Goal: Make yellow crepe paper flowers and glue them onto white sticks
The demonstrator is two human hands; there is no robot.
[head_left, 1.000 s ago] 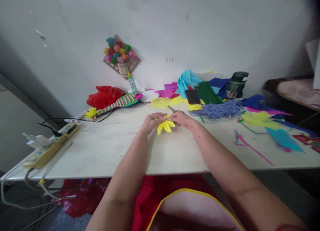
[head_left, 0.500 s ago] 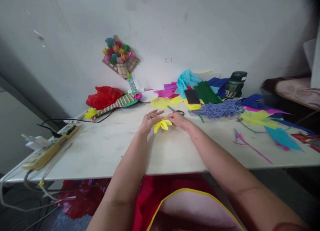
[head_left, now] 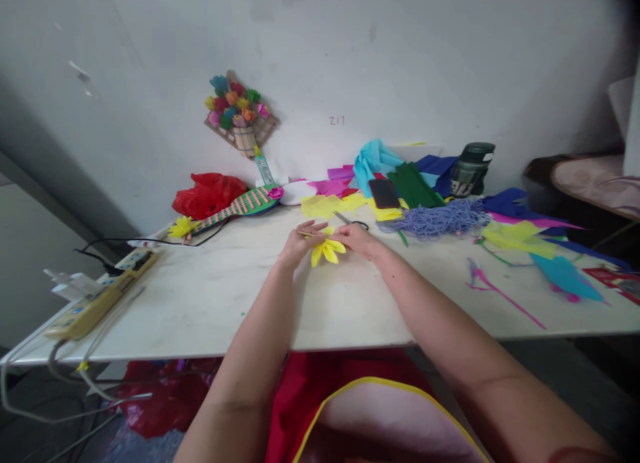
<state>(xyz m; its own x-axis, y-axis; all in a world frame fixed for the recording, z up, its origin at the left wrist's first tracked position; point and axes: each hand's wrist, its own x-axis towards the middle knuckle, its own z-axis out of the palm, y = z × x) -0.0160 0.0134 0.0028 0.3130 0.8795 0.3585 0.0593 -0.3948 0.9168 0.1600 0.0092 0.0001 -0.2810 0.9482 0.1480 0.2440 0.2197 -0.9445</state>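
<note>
- Yellow flower (head_left: 329, 253) is at the middle part of the desk (head_left: 200, 303), well behind the front edge; I cannot tell if it touches the surface.
- The left hand (head_left: 301, 243) is closed on its far left side, and the right hand (head_left: 357, 241) pinches its far right side; fingers partly hide the contact.
- The petals look thin, like paper, so I judge the flower very light, soft, easily creased or torn, and probably not slippery.
- The best place to hold is the base, where the petals meet, with gentle pressure; the petal tips toward the front edge should not be squeezed.
- The scissors (head_left: 344, 218) lie just beyond the right hand, toward the back edge.
</note>
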